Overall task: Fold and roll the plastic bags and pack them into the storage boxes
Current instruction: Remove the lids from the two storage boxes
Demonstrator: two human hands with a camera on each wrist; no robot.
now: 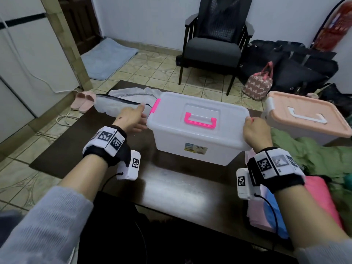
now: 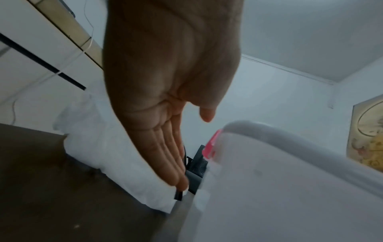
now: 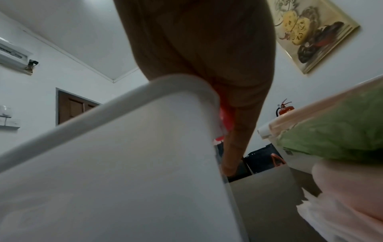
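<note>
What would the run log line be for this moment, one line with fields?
stage: opening clear box | lid: on | left hand: open, by left pink latch | right hand: at right latch | pink box: lidded

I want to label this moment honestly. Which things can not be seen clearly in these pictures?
- Inside of the white box: the closed lid and cloudy walls hide it in every view.
- Right latch: the right hand covers it in the head view; the right wrist view shows only some pink.
- Label on the box front: too small to read.
- Left hand contact with the box: blurred in the left wrist view.
</note>
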